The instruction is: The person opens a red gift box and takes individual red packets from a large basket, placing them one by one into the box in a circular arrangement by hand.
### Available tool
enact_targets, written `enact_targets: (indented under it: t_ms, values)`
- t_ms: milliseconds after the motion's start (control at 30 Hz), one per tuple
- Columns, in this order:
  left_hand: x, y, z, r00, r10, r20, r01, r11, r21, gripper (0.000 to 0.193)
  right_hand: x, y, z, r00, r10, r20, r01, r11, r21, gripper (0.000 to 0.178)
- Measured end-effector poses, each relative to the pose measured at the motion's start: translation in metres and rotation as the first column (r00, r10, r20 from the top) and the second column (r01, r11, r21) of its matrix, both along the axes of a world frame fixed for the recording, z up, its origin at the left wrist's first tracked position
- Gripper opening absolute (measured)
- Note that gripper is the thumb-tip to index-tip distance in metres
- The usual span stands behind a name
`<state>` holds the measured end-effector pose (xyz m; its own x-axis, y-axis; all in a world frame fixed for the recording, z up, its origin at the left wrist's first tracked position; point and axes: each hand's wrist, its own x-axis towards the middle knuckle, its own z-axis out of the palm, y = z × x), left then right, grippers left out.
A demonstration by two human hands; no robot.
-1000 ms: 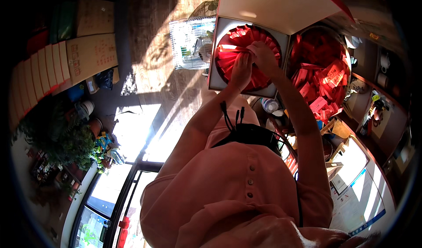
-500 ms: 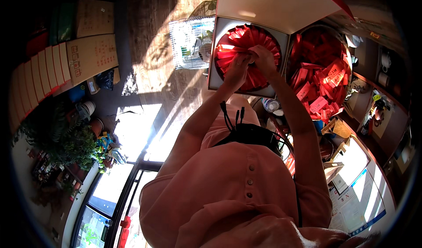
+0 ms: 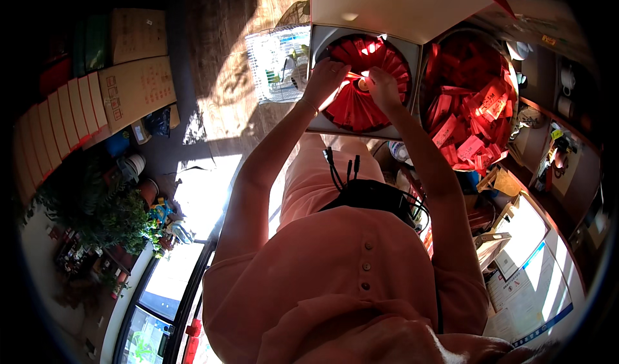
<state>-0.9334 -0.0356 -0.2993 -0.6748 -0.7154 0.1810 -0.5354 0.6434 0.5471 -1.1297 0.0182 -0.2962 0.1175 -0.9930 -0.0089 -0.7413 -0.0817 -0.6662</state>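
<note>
In a square, pale-lined box (image 3: 412, 47), red paper packets (image 3: 364, 114) are fanned out in a ring around a small light-coloured centre. Over the left side of this ring, my left hand (image 3: 326, 80) pinches one end of a narrow red packet (image 3: 354, 76). My right hand (image 3: 383, 87), above the ring's middle, has its fingers closed at the packet's other end. Both fingertips are partly hidden by the hands and strong sunlight. The box's large lid (image 3: 380, 6) stands raised on the far side.
Right of the box is a round container heaped with loose red packets (image 3: 471, 122). A white wire cage (image 3: 277, 64) stands on the wooden floor to the left. Cardboard boxes (image 3: 138, 90) and potted plants (image 3: 122, 216) line the far left; a cluttered desk (image 3: 535, 286) is at right.
My hands were together over the ring's middle and have moved apart, the left one outward to the left. A narrow red packet now shows between them.
</note>
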Motion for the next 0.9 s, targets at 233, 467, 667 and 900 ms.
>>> enact_targets:
  t_ms: [233,467,667,900]
  values:
    - [-0.009,-0.009,-0.006,0.960,-0.151,0.234,0.206,0.952,-0.228,0.021,-0.002,0.010,-0.001,0.950,-0.217,0.226,0.221,0.975,0.009,0.011]
    - [-0.014,-0.014,-0.019,0.897,-0.188,0.399,0.324,0.894,-0.308,0.022,0.014,0.006,-0.001,0.947,-0.266,0.183,0.288,0.952,-0.106,0.009]
    - [-0.027,-0.019,-0.010,0.938,-0.167,0.304,0.294,0.850,-0.437,0.008,0.011,0.011,-0.006,0.905,-0.335,0.261,0.347,0.938,0.000,0.011]
    - [-0.031,-0.016,-0.015,0.912,-0.176,0.371,0.305,0.896,-0.325,0.003,0.012,0.010,0.000,0.882,-0.370,0.292,0.381,0.924,0.021,0.010]
